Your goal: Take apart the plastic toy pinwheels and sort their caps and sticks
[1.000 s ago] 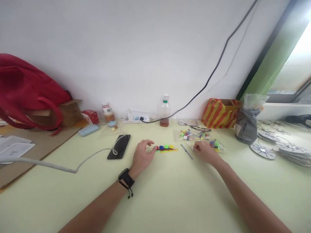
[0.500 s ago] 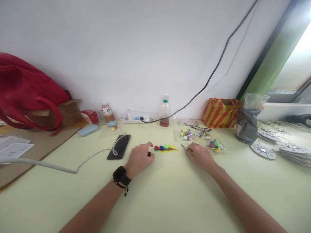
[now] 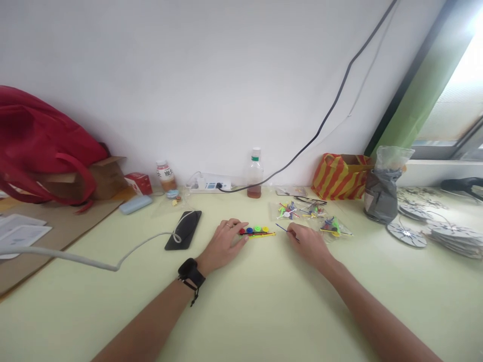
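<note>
My left hand [image 3: 223,242] lies low over the table at the left end of a small row of coloured pieces, thumb and fingers spread apart. The row holds a red disc [image 3: 242,232], a blue disc [image 3: 249,231], a green disc [image 3: 257,229] and a yellow disc [image 3: 265,229]. Thin sticks lie along their front, a yellow stick [image 3: 264,235] among them. My right hand [image 3: 307,243] is closed in a pinch on a thin blue plastic stick [image 3: 282,228], whose tip points left toward the row. What lies under my left palm is hidden.
Clear bags of coloured plastic parts [image 3: 289,209] lie beyond my right hand. A black phone [image 3: 183,230] with a white cable is at left. Behind stand a bottle [image 3: 255,176], a power strip [image 3: 209,184] and a striped bag [image 3: 337,176]. Grey discs [image 3: 407,235] lie at right.
My left hand has opened out and moved right, its fingers reaching the red disc; the small black piece seen by it is now hidden. The blue stick in my right hand shows more clearly.
</note>
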The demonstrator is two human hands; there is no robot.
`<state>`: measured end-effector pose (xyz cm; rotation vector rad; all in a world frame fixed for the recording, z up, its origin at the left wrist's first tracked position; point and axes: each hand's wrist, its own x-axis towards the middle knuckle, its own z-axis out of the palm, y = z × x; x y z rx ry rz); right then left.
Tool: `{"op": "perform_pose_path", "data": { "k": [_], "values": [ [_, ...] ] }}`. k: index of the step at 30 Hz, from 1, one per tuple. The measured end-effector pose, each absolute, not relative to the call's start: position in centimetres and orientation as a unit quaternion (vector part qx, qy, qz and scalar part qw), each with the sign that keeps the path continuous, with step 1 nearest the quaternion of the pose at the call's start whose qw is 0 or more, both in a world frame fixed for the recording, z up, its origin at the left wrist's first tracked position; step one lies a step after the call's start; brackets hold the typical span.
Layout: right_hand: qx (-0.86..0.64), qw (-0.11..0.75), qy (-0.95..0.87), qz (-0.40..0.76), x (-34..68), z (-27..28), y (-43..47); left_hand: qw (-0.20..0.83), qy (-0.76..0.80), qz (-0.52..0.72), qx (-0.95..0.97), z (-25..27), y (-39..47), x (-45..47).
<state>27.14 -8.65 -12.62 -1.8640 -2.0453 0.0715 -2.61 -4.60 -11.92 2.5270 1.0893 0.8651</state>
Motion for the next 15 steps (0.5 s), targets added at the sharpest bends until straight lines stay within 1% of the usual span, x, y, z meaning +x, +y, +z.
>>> {"op": "perform_pose_path", "data": {
  "k": [5, 11, 15],
  "values": [
    [-0.638, 0.214, -0.738, 0.047, 26.4, -12.6, -8.9, 0.125, 0.358, 0.286, 0.880, -11.7, -4.9, -2.1],
    [-0.596, 0.288, -0.747, 0.069, 26.2, -12.0, -9.2, 0.136, 0.371, 0.342, 0.853, -12.0, -4.5, -2.0],
    [-0.577, 0.282, -0.757, 0.126, 26.4, -11.3, -9.5, 0.141, 0.384, 0.359, 0.839, -12.3, -4.0, -2.2]
  ]
}}
